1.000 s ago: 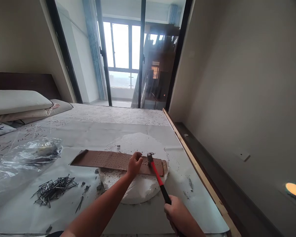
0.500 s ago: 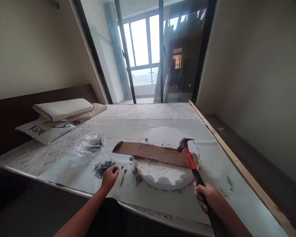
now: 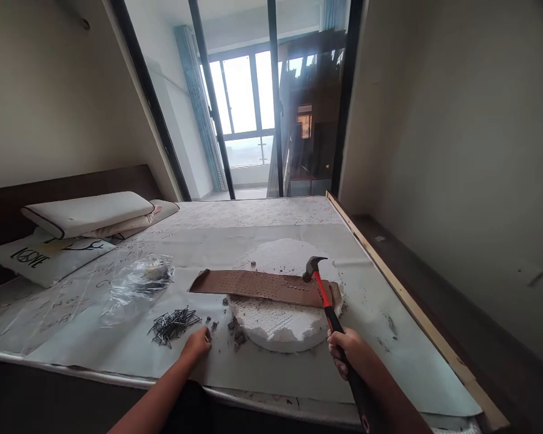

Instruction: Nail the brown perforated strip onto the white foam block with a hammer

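Observation:
My right hand [image 3: 348, 351] grips the black and red handle of a claw hammer [image 3: 328, 296]. Its dark head rests on or hovers just over the right part of a brown strip [image 3: 253, 284] dotted with small holes and nail heads; I cannot tell if it touches. The strip lies across a rough white foam disc [image 3: 280, 337]. My left hand [image 3: 198, 345] is low over the sheet, fingers closed together, beside a pile of nails [image 3: 174, 325]. Whatever its fingertips hold is hidden. Small grey crumbs [image 3: 236, 334] lie between that hand and the disc.
A pale sheet [image 3: 117, 355] covers much of the mattress. A clear plastic bag [image 3: 138, 286] sits behind the nails. Pillows [image 3: 90, 214] are stacked at the left by the headboard. A wooden rail [image 3: 402, 295] runs along the right edge; glass doors stand beyond.
My left hand has shifted down and now covers the spot where loose nails lay beside it. The view has turned slightly right. My right hand keeps the hammer over the strip.

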Tool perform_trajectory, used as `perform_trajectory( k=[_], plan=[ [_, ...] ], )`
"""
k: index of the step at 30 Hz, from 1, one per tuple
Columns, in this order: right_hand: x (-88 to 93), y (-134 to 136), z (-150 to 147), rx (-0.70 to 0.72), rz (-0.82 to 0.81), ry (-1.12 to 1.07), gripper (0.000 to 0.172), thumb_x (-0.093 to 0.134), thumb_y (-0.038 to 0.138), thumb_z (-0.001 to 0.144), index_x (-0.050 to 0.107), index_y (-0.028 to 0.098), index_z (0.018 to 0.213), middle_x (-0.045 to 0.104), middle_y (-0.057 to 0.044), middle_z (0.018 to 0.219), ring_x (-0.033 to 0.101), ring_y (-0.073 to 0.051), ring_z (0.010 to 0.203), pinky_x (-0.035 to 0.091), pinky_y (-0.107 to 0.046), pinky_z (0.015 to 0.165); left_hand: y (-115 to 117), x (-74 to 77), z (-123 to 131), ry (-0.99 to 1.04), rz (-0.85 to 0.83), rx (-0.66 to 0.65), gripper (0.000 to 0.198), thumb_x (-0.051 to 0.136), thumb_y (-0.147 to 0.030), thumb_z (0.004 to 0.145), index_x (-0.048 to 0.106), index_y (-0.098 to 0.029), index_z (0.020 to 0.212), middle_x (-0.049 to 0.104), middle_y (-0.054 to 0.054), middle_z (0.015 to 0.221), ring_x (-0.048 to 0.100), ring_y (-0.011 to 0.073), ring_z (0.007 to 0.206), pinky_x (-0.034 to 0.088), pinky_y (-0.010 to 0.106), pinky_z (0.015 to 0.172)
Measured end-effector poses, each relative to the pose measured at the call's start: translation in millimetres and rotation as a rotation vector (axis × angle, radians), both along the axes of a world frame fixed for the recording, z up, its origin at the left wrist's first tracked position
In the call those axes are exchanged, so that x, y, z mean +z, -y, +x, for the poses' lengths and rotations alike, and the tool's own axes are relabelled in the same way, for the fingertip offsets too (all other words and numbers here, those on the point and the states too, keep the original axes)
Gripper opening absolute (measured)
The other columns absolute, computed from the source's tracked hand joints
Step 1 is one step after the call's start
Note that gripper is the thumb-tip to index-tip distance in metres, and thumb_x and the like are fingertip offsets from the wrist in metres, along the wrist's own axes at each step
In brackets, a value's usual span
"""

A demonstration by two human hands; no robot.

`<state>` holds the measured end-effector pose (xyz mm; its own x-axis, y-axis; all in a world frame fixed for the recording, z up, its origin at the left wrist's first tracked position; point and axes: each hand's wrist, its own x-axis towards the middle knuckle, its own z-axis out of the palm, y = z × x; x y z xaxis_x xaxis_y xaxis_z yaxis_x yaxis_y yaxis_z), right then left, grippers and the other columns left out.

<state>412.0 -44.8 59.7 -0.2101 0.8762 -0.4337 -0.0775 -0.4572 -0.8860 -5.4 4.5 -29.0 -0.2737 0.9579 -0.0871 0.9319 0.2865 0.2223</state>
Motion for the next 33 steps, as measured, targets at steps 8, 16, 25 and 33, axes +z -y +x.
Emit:
perform_trajectory(
  k=[8, 16, 25, 33],
  plan=[
    [16.1, 0, 10, -0.097, 0.030, 0.000, 0.008, 0.040, 0.027, 0.060, 0.036, 0.022, 0.064, 0.034, 0.012, 0.040, 0.030, -0.006, 0.026, 0.027, -0.021, 0.027, -4, 60.0, 46, 0.284, 0.246, -0.108, 0.029, 0.048, -0.030, 0.065, 0.062, -0.020, 0.088, 0.061, -0.001, 0.063, 0.059, 0.0193, 0.063, 0.043, 0.027, 0.062],
    [34.6, 0, 21, -0.138, 0.016, -0.020, 0.007, 0.041, 0.018, 0.066, 0.036, 0.021, 0.062, 0.036, 0.010, 0.040, 0.031, -0.006, 0.028, 0.027, -0.020, 0.027, -61, 105.6, 187, 0.566, 0.264, -0.454, 0.033, 0.050, -0.044, 0.071, 0.071, -0.019, 0.081, 0.069, 0.008, 0.084, 0.061, 0.0193, 0.072, 0.046, 0.026, 0.058],
    [33.1, 2, 31, -0.127, 0.035, -0.018, 0.006, 0.040, 0.019, 0.066, 0.037, 0.022, 0.062, 0.035, 0.010, 0.041, 0.033, -0.006, 0.027, 0.027, -0.019, 0.026, -124, 73.4, 276, 0.681, 0.200, -0.489, 0.037, 0.053, -0.046, 0.073, 0.071, -0.014, 0.077, 0.068, 0.007, 0.068, 0.058, 0.0152, 0.059, 0.045, 0.026, 0.055],
    [35.2, 3, 34, -0.145, 0.043, 0.024, 0.007, 0.041, 0.020, 0.066, 0.036, 0.022, 0.061, 0.034, 0.011, 0.038, 0.030, -0.006, 0.024, 0.025, -0.018, 0.024, -135, 54.9, 289, 0.669, 0.314, -0.518, 0.044, 0.052, -0.056, 0.072, 0.065, -0.015, 0.063, 0.064, 0.004, 0.068, 0.058, 0.0165, 0.067, 0.044, 0.026, 0.062]
  ],
)
